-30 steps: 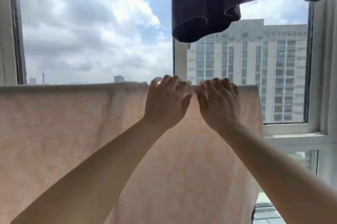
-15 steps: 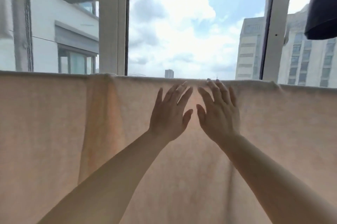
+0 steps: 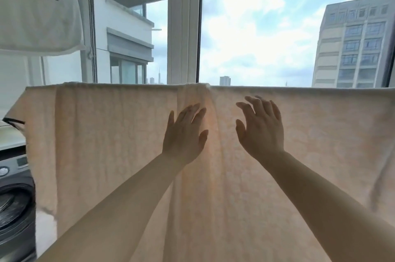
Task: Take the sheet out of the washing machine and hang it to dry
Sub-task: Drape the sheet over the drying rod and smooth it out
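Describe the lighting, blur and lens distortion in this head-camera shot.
Head view: strongly backlit by the bright sky, so the left hand and right hand look dark against the glowing peach sheet. Fingertips are slightly soft. The wide-angle lens tilts the grey building at the right edge and the washing machine at the left.

white laundry hanging top left | window frame centre | high-rise outside right
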